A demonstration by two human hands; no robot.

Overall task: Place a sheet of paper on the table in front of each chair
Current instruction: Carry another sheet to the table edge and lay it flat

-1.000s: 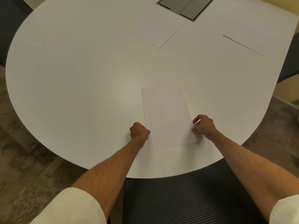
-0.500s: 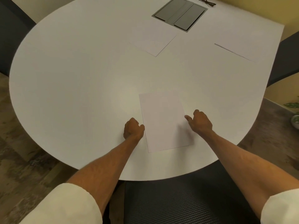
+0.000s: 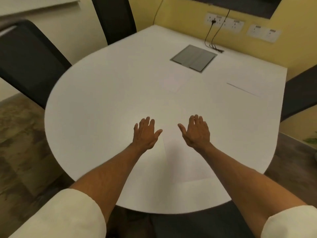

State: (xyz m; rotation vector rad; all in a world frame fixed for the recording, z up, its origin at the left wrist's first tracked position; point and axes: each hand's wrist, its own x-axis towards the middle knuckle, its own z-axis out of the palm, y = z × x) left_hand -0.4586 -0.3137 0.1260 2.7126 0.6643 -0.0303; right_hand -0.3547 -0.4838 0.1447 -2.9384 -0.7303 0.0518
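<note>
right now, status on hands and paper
Left hand open, right hand open, both empty. Nearest sheet flat on table by near chair. Nothing in the way.

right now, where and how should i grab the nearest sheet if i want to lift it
The nearest sheet lies flat on the table, so nothing sticks up to pinch. Probably best: come from the near side, slide its near edge past the table rim, then pinch that edge with thumb above, fingers beneath.
</note>
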